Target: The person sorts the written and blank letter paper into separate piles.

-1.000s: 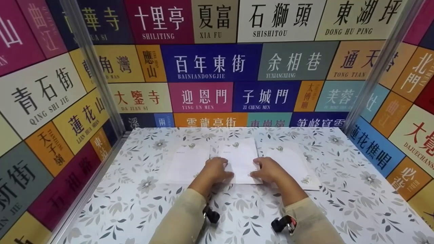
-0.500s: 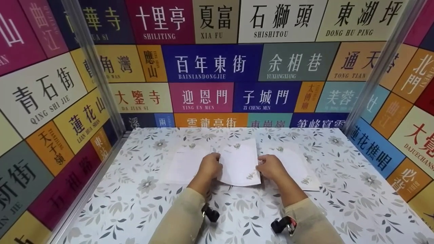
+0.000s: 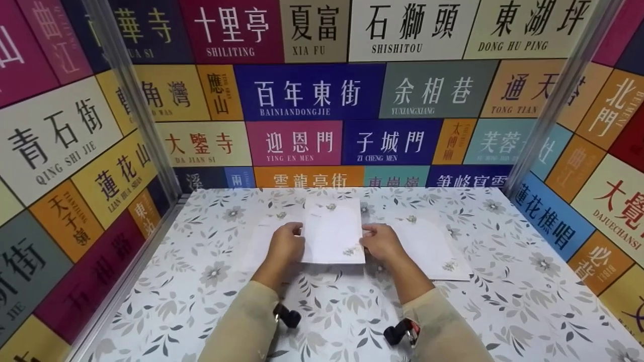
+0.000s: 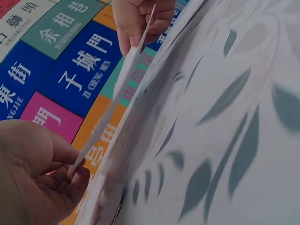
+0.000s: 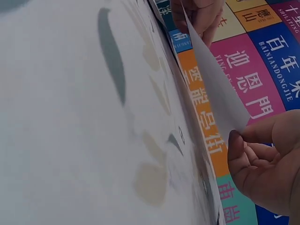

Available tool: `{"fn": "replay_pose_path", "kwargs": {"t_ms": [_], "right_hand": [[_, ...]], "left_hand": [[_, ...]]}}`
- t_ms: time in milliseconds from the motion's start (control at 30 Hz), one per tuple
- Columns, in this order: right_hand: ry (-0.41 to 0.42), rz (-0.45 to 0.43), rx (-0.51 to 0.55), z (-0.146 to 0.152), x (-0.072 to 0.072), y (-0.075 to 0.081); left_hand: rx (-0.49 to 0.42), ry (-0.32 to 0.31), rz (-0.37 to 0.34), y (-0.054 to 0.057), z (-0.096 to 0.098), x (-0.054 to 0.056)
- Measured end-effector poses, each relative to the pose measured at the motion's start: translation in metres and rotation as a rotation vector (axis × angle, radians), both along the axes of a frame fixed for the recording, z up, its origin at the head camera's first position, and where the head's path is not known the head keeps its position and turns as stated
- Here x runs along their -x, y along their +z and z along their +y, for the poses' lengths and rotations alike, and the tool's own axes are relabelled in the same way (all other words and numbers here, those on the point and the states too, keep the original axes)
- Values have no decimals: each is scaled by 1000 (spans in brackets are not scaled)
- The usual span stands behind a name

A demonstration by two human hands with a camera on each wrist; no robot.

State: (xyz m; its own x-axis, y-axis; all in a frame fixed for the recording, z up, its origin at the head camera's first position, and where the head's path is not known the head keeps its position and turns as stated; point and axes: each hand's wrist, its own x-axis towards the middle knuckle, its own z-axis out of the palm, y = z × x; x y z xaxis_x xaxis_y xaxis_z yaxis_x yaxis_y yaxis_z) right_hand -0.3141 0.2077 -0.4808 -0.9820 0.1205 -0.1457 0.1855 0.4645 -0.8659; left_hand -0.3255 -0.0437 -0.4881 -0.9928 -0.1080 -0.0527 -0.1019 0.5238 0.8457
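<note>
Between my hands a white sheet of paper (image 3: 332,231) with small floral prints is held up off the table. My left hand (image 3: 287,245) pinches its left edge between thumb and fingers, as the left wrist view also shows for the sheet (image 4: 110,112). On the opposite edge, my right hand (image 3: 383,245) pinches the paper; the right wrist view shows its thumb and forefinger (image 5: 262,159) at a corner. Two similar sheets lie flat on the table: a left sheet (image 3: 261,246), partly covered by my left hand, and a right sheet (image 3: 427,251) beyond my right hand.
A white tablecloth with grey leaves and flowers (image 3: 332,322) covers the table. Colourful panels with large characters (image 3: 307,93) wall in the back and both sides. Upright metal posts (image 3: 143,115) stand at the corners.
My hands have gone from reaching at the middle sheet's sides to pinching its edges. The sheet has risen off the table and shifted left, partly over the left sheet.
</note>
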Motion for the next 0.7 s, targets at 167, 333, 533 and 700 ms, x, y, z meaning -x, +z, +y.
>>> {"fn": "replay_pose_path", "kwargs": {"t_ms": [167, 333, 533, 700], "right_hand": [[-14, -13, 60, -28, 3, -5], [8, 39, 118, -58, 5, -10], [42, 85, 194, -86, 5, -12], [71, 81, 267, -103, 2, -12]], "left_hand": [[19, 51, -22, -1, -28, 2], [19, 89, -22, -2, -58, 1], [52, 95, 25, -6, -90, -1], [79, 82, 38, -7, -110, -3]]}}
